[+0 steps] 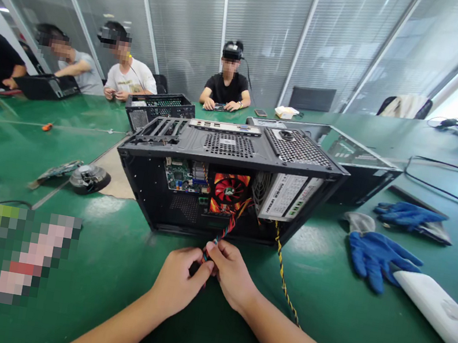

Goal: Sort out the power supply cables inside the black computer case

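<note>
In front of me a black computer case (149,149) lies with its open side facing me. Inside it show a motherboard (182,175), a red and orange cooling fan (229,193) and a labelled power supply (288,198). A bundle of coloured cables (228,227) comes out toward me. My left hand (183,275) and my right hand (232,271) meet just before the case, both closed on this bundle with fingers pinched. What the fingertips cover at the cable's end is hidden. A yellow and black cable (282,268) trails from the power supply past my right forearm.
Blue work gloves (377,255) and a white power strip (439,306) lie at right. Leftward are a round metal-and-black part (89,178), an orange item (47,127) and a blurred-out patch (34,259). Behind stand other case parts (361,170). Several people sit across the green table (108,315).
</note>
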`<state>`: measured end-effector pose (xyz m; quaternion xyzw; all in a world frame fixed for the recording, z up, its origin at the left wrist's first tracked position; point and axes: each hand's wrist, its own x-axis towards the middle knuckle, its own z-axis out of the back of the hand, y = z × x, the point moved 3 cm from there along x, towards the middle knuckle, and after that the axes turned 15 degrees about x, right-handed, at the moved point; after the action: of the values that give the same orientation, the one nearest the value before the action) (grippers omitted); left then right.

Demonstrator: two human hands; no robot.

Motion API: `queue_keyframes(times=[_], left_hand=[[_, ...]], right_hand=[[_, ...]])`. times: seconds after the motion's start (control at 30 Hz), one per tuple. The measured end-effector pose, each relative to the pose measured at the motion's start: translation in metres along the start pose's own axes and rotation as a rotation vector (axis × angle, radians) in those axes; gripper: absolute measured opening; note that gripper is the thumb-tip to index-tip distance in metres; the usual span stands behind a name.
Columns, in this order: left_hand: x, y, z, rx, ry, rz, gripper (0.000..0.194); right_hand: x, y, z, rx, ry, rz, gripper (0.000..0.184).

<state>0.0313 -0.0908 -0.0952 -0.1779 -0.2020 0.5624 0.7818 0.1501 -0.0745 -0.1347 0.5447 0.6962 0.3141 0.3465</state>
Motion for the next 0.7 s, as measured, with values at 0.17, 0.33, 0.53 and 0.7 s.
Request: queue_keyframes(times=[0.17,0.33,0.53,0.7], left_hand=[[-0.0007,-0.0016,0.0014,-0.041,0.034,-0.008,0.032],[0.0010,0.0022,0.0001,0.061,-0.077,0.015,0.023],[-0.0004,0.0018,-0.0002,0.007,-0.029,0.019,0.026],[-0.0002,0.0020,-0.0007,-0.131,0.055,0.015,0.035]], right_hand=[[0.0004,-0.0015,0.0011,-0.005,0.011,0.016,0.037],[0.0000,0.0003,-0.0010,-0.011,0.022,0.014,0.037],[0.0008,-0.0009,0.0007,-0.008,0.026,0.026,0.037],[0.0010,-0.0013,0.0005,0.042,0.017,0.021,0.035]])
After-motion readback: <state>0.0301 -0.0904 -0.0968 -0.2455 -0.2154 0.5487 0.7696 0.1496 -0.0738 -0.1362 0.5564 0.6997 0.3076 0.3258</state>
